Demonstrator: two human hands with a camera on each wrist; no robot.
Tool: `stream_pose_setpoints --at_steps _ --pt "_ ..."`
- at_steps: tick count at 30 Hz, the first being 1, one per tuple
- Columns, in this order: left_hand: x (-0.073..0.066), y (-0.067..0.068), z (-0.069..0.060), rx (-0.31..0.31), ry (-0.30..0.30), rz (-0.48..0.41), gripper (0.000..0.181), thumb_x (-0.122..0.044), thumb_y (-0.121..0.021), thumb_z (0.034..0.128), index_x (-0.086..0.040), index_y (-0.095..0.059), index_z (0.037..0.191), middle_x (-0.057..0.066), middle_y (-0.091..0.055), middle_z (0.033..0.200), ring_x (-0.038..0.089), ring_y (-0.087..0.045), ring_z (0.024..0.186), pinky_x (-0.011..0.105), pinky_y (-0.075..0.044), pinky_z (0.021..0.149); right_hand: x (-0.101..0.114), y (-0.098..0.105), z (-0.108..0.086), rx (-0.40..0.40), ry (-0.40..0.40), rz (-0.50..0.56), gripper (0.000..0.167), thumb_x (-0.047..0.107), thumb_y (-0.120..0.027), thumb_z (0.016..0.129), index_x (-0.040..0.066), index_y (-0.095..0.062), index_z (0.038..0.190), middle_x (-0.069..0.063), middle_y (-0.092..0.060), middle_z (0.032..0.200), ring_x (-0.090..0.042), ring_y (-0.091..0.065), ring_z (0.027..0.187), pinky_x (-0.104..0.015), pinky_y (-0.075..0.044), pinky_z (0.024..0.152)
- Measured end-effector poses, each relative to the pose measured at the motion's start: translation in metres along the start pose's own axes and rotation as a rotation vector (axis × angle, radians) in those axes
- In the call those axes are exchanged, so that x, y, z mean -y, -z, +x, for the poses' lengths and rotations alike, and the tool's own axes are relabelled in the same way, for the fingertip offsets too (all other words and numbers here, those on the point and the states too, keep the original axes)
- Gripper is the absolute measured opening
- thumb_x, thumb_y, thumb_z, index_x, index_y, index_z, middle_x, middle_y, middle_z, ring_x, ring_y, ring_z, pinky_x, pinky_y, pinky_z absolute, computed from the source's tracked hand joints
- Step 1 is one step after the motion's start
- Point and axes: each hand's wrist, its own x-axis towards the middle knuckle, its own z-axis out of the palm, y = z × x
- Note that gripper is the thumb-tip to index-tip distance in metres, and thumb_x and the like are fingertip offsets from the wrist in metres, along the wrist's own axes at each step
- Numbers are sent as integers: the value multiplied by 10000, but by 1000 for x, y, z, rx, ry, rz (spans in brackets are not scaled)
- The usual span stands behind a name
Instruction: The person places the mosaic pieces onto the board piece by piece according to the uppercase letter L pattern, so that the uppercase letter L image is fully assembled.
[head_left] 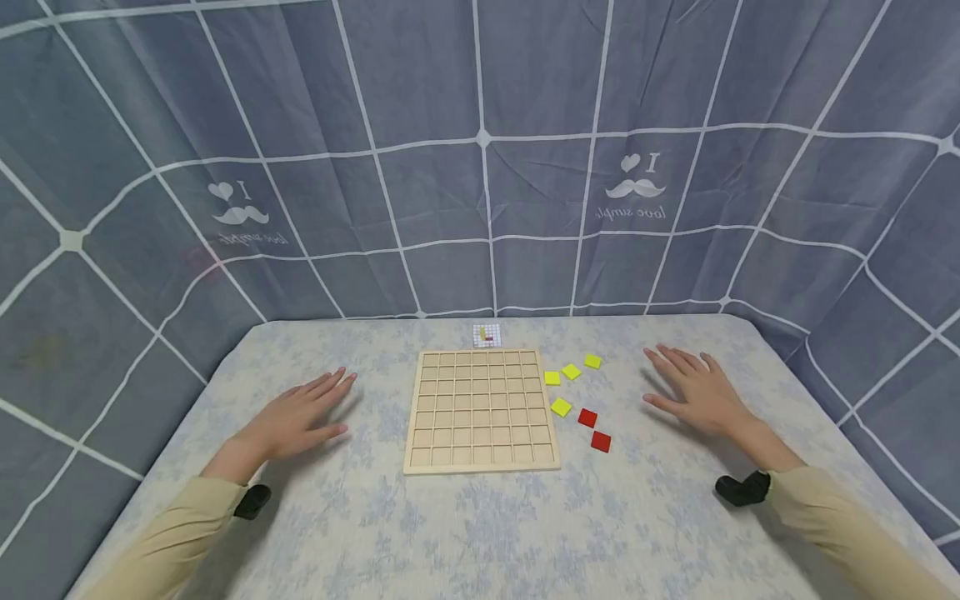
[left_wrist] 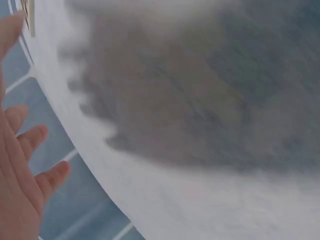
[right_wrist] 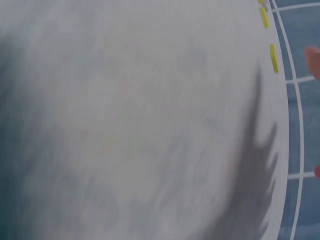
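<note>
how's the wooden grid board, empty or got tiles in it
Empty: the grid board shows only bare cells, with the yellow tiles and red tiles lying outside them, to the right.

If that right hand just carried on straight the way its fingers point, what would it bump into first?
The right hand would probably meet the blue-grey curtain behind the table; the farthest yellow tile seems just off its line, though height and depth are hard to judge.
</note>
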Motion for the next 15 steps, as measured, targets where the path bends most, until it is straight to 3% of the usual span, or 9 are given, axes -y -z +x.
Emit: stream_pose_setpoints --at_steps 6,11,15 --pt "-16 -2 14 -57 -98 35 717 -392 -594 942 -70 -304 1514 180 -345 1534 386 -371 1384 560 -365 1075 13 -2 15 -95 40 26 595 344 -691 861 120 -508 1381 -175 -561 1323 -401 -497 1206 -630 -360 957" --pt "-29 -10 26 -30 -136 60 731 -407 -582 944 -80 -281 1524 158 -326 1550 367 -352 1403 559 -352 1089 21 -5 30 -132 29 79 483 257 -706 859 119 -581 1305 -167 -636 1197 -395 -554 1117 -610 -420 878" --pt "-39 -13 32 2 -152 53 726 -437 -560 949 -108 -276 1530 141 -312 1560 359 -333 1416 567 -332 1102 27 -8 43 -119 -13 162 452 246 -693 873 114 -596 1294 -153 -645 1206 -383 -559 1111 -581 -436 846"
